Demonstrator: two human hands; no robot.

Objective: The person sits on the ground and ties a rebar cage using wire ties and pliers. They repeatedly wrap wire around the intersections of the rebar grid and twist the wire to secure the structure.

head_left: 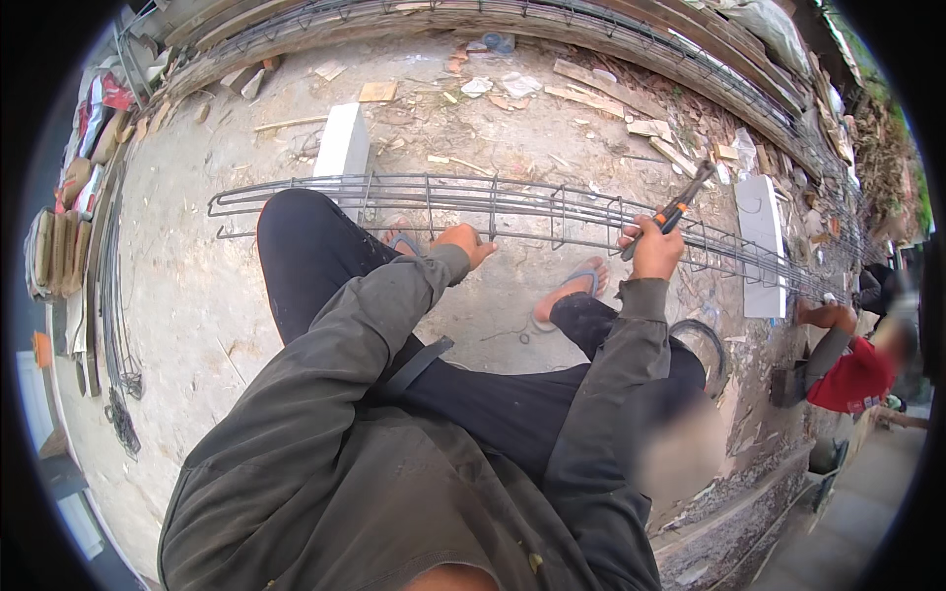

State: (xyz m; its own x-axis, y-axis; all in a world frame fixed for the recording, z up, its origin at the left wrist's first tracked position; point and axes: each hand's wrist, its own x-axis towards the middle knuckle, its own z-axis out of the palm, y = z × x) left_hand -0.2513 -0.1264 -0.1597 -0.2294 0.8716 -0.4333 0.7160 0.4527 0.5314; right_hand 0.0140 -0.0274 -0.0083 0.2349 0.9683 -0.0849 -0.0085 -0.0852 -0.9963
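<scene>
A long rebar cage (pixel 532 204) of thin steel bars and square stirrups lies across in front of my knees. It rests on a white block (pixel 342 143) at the left and another white block (pixel 757 227) at the right. My left hand (pixel 461 244) is closed at the cage's near bar, beside a stirrup; its fingertips are partly hidden. In my right hand (pixel 654 250) is a pair of pincers (pixel 673 214) with orange and black handles. The pincers' jaws point away to the upper right, over the cage.
A loop of dark wire (pixel 702 347) lies on the ground near my right knee. Long timbers (pixel 394 28) and more rebar run along the far side, with wood scraps (pixel 591 101) before them. A person in red (pixel 853 376) works at the right. Thin rods (pixel 110 286) lie at the left.
</scene>
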